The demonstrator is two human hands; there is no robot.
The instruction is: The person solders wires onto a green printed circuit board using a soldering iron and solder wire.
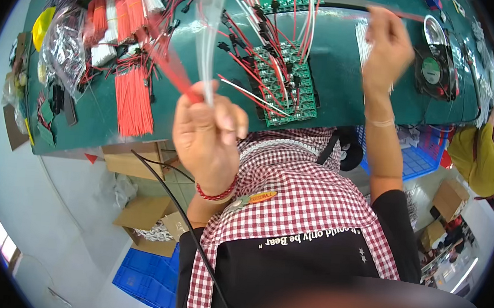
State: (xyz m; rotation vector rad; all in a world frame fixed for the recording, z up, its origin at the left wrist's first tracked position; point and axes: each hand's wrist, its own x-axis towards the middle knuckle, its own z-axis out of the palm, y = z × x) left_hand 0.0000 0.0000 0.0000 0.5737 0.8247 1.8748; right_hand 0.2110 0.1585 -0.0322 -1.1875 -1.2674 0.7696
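My left hand (208,134), with a red beaded bracelet at the wrist, is closed around a bunch of red wires (175,69) and white wires (207,42), blurred by motion. My right hand (388,52) is raised at the far right of the table, fingers pinched together. A blurred reddish line runs to the right from its fingertips; what they hold I cannot make out. Between the hands lies a panel of green circuit boards (302,98) with red and white wires and black connectors on it. White wires (362,42) lie beside my right hand.
A black fan (436,73) and a round shiny dish (435,31) are at the right of the green table (169,125). Bundled red wires (133,103) and a clear plastic bag (65,50) occupy the left. Below are a blue crate (404,156) and cardboard boxes (145,210).
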